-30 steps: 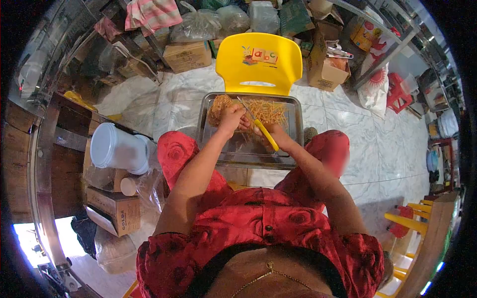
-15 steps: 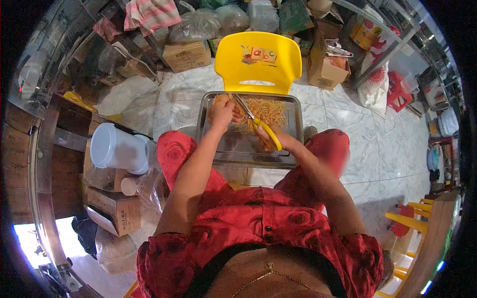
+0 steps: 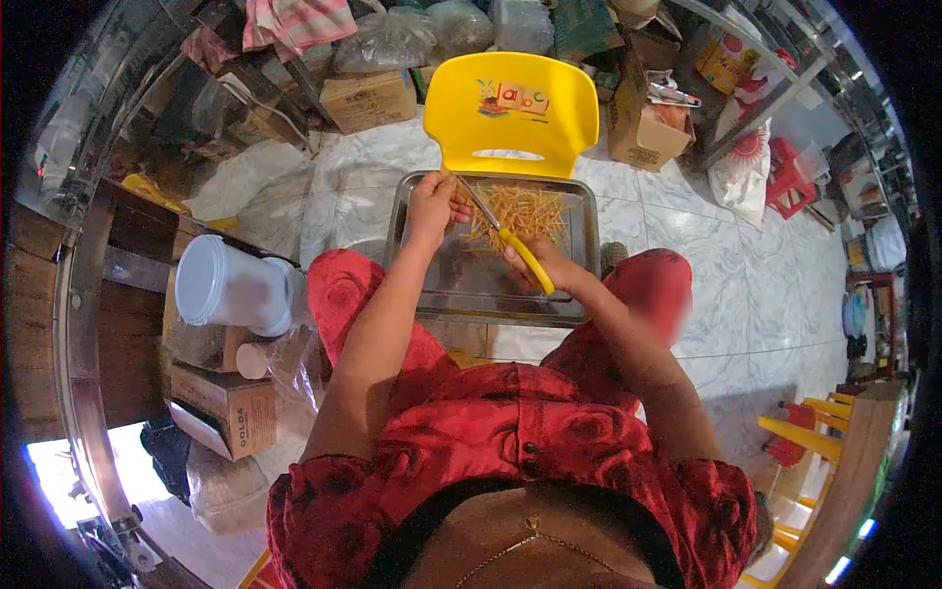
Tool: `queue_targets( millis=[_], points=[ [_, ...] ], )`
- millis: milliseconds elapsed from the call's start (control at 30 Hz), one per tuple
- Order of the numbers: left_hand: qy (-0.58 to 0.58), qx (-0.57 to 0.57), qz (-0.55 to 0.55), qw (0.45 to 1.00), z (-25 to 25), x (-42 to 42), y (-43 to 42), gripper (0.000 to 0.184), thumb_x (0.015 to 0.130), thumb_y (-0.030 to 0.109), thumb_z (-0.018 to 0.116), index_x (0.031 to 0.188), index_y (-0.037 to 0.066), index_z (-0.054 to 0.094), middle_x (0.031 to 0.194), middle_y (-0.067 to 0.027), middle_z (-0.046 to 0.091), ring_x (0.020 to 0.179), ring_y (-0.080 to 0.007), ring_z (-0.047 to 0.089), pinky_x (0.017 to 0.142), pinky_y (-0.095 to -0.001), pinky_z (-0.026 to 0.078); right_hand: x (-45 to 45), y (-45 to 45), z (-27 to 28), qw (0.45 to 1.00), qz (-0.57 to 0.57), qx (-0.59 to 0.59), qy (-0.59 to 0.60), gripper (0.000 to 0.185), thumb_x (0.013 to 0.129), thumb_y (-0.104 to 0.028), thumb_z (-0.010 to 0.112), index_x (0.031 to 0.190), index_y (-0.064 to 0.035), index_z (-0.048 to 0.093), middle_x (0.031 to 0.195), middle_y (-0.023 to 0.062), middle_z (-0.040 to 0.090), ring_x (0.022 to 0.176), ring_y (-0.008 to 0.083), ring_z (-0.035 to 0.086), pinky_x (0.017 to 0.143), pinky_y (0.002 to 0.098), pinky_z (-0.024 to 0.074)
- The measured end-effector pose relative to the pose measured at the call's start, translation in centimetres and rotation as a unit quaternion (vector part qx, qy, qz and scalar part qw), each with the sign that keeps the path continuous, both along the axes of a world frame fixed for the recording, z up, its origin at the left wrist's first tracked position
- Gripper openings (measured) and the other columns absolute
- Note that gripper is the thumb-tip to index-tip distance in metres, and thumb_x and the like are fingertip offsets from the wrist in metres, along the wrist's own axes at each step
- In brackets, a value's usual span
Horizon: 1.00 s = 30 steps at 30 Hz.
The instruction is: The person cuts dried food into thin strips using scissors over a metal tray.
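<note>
My right hand (image 3: 542,265) grips yellow-handled scissors (image 3: 527,259), whose metal blades point up and left toward my left hand. Closed fingers of my left hand (image 3: 435,209) hover over the tray's upper left, beside the blade tips. A small tan end of a strand (image 3: 446,174) shows at those fingers; the rest of what they hold is hidden. Below and right of the blades, a loose pile of thin yellowish-brown strands (image 3: 535,218) lies on the metal tray (image 3: 461,287). Too little detail shows to tell what the strands are.
A yellow child's chair (image 3: 510,113) stands just beyond the tray. White buckets (image 3: 221,285) and a cardboard box (image 3: 231,412) are on the left. More boxes (image 3: 371,101) and bags line the far side. Yellow chair legs (image 3: 805,439) stick out at lower right.
My left hand has moved slightly up and left, and the tan clump beside it no longer shows. The scissors stay in my right hand, almost in place. The view has shifted slightly.
</note>
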<state>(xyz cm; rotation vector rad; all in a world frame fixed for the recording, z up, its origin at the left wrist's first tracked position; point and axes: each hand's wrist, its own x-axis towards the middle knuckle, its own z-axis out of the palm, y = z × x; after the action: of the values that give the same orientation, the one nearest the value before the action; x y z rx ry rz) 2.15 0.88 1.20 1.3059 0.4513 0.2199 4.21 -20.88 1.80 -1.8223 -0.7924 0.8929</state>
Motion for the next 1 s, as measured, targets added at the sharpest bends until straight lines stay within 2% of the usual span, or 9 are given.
queue_targets(
  millis=[167,267,367,433,767,833,1000],
  points=[
    [-0.018,0.02,0.019,0.999,-0.8,0.2,0.0,0.017,0.089,0.015,0.047,0.092,-0.002,0.049,0.066,-0.0085,0.052,0.048,-0.0164,0.057,0.04,-0.0248,0.047,0.1,-0.1,-0.2,0.999,0.012,-0.029,0.021,0.044,0.087,-0.045,0.047,0.09,-0.0013,0.054,0.058,0.0061,0.052,0.049,0.0166,0.051,0.046,0.0295,0.0386],
    [-0.011,0.011,0.031,0.999,-0.8,0.2,-0.2,0.017,0.088,0.015,0.049,0.091,-0.002,0.049,0.065,-0.0085,0.052,0.048,-0.0162,0.057,0.039,-0.0253,0.047,-0.2,0.0,-0.5,0.999,-0.003,0.013,-0.041,0.049,0.086,-0.048,0.048,0.092,-0.0001,0.054,0.058,0.0059,0.051,0.048,0.0159,0.05,0.046,0.0292,0.039],
    [-0.013,0.006,0.044,0.999,-0.7,0.2,-0.3,0.018,0.089,0.016,0.049,0.091,-0.002,0.048,0.065,-0.0084,0.052,0.048,-0.016,0.057,0.039,-0.0255,0.047,-0.2,0.0,-0.8,1.0,-0.016,-0.014,-0.018,0.049,0.085,-0.05,0.048,0.089,-0.0017,0.055,0.056,0.0047,0.05,0.048,0.0147,0.05,0.046,0.0282,0.0383],
    [-0.018,0.004,0.048,0.999,-0.6,0.1,-0.4,0.017,0.089,0.016,0.048,0.091,-0.001,0.048,0.065,-0.0084,0.053,0.048,-0.016,0.057,0.039,-0.0255,0.047,-0.3,0.0,-0.6,0.998,-0.029,-0.029,0.053,0.049,0.084,-0.052,0.048,0.083,-0.0039,0.055,0.054,0.0033,0.048,0.048,0.0135,0.049,0.045,0.0275,0.0369],
    [-0.035,-0.034,0.036,0.998,-0.5,0.1,-0.3,0.017,0.09,0.017,0.047,0.09,0.0,0.047,0.066,-0.0079,0.053,0.05,-0.0157,0.057,0.04,-0.0252,0.048,0.0,0.1,-1.7,0.997,-0.02,-0.023,0.075,0.047,0.085,-0.051,0.048,0.078,-0.0047,0.052,0.053,0.0016,0.047,0.047,0.012,0.046,0.043,0.0284,0.0342],
    [-0.035,-0.021,0.035,0.999,-0.3,0.0,-0.4,0.017,0.089,0.017,0.047,0.089,0.0,0.047,0.066,-0.0077,0.053,0.05,-0.0155,0.057,0.04,-0.025,0.048,-0.2,0.3,-1.7,0.997,-0.031,0.06,0.039,0.045,0.086,-0.049,0.048,0.079,-0.0045,0.053,0.053,0.0016,0.047,0.048,0.0121,0.046,0.044,0.0282,0.0341],
    [-0.038,0.008,0.037,0.999,-0.7,0.0,-0.3,0.016,0.089,0.016,0.048,0.088,0.0,0.048,0.065,-0.0071,0.053,0.049,-0.0149,0.057,0.04,-0.0246,0.047,0.1,0.1,-2.3,0.998,-0.025,0.002,0.062,0.045,0.086,-0.048,0.049,0.081,-0.0036,0.054,0.054,0.0017,0.048,0.05,0.0117,0.046,0.045,0.0275,0.0348]
  ],
)
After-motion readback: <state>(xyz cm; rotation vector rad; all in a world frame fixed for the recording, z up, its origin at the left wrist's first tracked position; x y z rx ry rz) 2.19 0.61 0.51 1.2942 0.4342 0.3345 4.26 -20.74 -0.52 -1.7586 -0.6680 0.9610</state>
